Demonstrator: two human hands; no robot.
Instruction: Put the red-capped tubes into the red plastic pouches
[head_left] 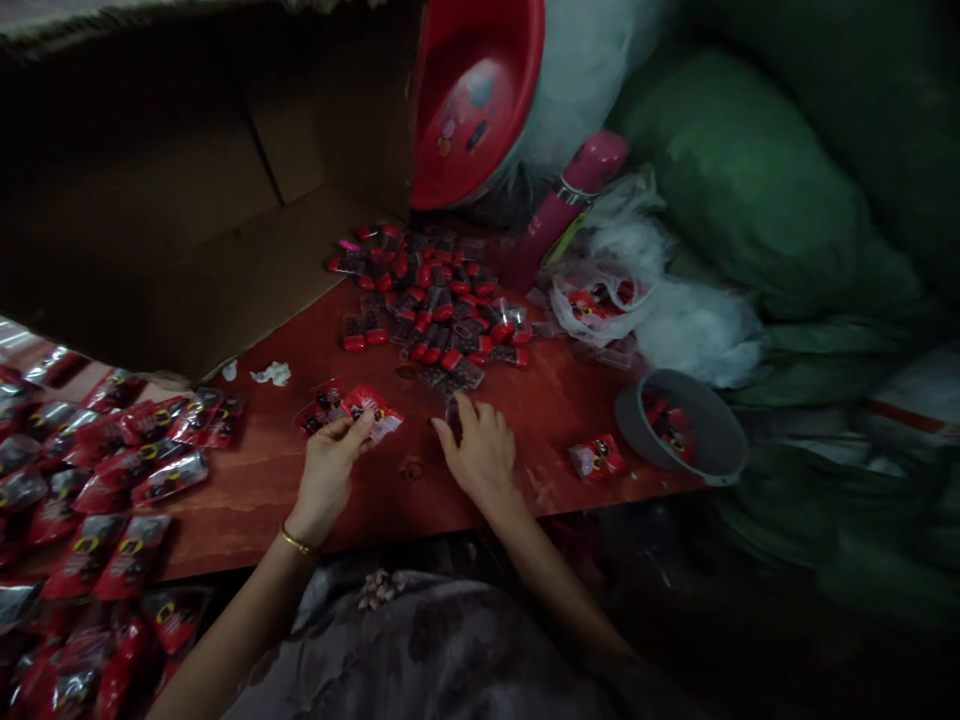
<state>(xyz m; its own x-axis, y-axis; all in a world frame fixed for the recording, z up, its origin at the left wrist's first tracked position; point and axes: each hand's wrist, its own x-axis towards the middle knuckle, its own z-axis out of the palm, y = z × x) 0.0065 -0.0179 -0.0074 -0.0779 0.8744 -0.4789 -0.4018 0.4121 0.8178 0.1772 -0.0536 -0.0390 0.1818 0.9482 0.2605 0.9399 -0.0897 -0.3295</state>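
Note:
My left hand (328, 478) is closed, pinching a small red printed packet (373, 408) with a clear lower end. Another red packet (324, 402) lies on the table just behind those fingertips. My right hand (484, 455) is at the near edge of a pile of small clear plastic boxes with red lids (439, 300). Its thumb and index finger are around a small, dark-looking clear box (452, 410), partly hidden and blurred. To the right, one red packet (598, 457) lies beside a grey bowl (731, 440) that has more red packets inside.
A big cardboard box (247, 260) lies open at the back left. Filled red packets (120, 455) cover the left side. Behind the pile stand a pink bottle (536, 235) and a red basin (480, 60). Plastic bags (694, 330) and green sacks (757, 170) line the right.

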